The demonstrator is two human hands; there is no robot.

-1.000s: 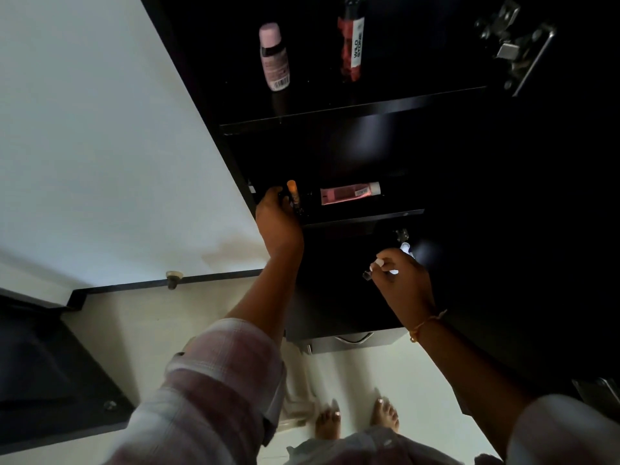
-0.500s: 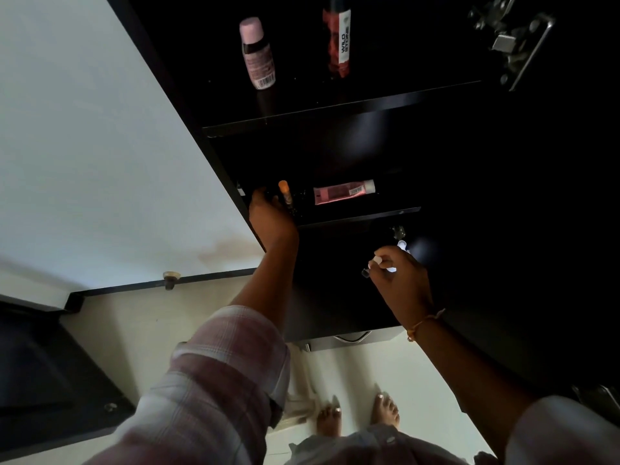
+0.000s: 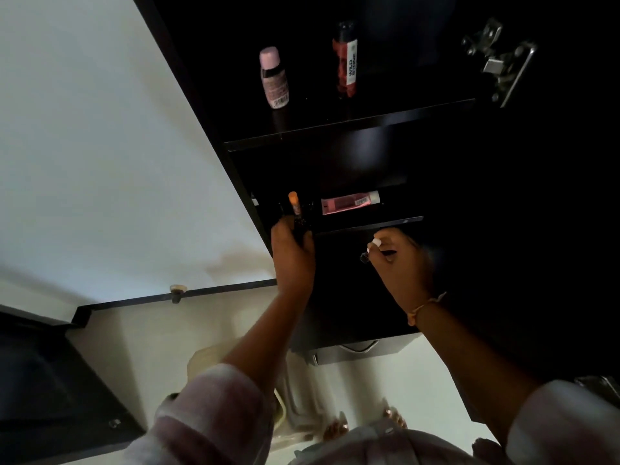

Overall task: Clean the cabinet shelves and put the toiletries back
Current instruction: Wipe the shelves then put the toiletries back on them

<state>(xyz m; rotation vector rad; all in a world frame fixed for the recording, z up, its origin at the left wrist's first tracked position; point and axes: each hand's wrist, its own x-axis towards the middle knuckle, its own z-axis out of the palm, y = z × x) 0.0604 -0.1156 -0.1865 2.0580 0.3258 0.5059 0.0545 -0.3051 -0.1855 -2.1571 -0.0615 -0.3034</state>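
Observation:
The dark cabinet [image 3: 349, 122] stands open in front of me. On its upper shelf stand a pink-capped bottle [image 3: 274, 78] and a red and black spray can [image 3: 345, 60]. A pink tube [image 3: 349, 203] lies on the middle shelf [image 3: 369, 223], and an orange-capped stick [image 3: 294, 203] stands at that shelf's left end. My left hand [image 3: 292, 256] is curled at the shelf's front edge just below the stick; whether it grips anything is lost in the dark. My right hand [image 3: 401, 263], under the middle shelf, pinches a small dark object [image 3: 364, 257].
The white inside of the open cabinet door [image 3: 100, 146] fills the left, with a small knob [image 3: 177, 292] at its lower edge. A metal hinge [image 3: 500, 62] sits at the upper right. Below are a pale floor, my bare feet [image 3: 362, 426] and a dark unit [image 3: 50, 380].
My left hand has dropped from the orange-capped stick to the shelf's front edge. The stick and pink tube have stayed put. My right hand has risen slightly towards the middle shelf.

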